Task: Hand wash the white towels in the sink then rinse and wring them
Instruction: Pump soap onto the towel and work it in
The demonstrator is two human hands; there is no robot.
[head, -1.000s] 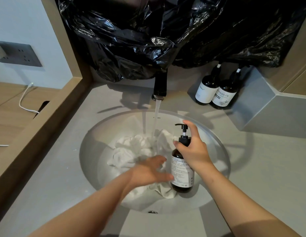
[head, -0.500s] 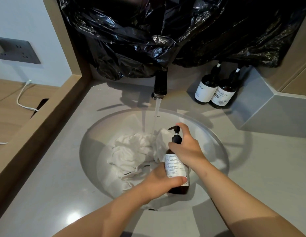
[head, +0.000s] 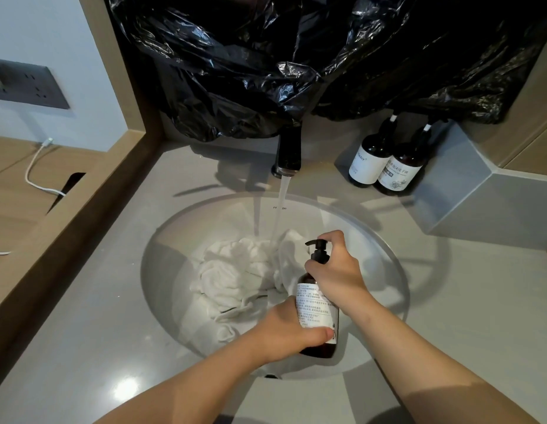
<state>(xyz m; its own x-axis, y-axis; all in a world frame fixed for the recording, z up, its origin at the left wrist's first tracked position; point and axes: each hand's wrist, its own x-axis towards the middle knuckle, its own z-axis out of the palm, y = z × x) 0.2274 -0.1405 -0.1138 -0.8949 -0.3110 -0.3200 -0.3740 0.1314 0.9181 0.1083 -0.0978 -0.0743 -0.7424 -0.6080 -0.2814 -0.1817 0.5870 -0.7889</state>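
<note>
The towels lie crumpled in the sink, left of centre, under the stream from the tap. Over the sink's near right side, the left hand has its grip wrapped round the lower body of a pump bottle, thumb across the label. The right hand has its grip clamped on the bottle's neck, one finger seemingly on the pump head. Two more bottles stand touching on the surface, far right.

grey counter | wood ledge | pale wall | black plastic, perhaps bags
</note>
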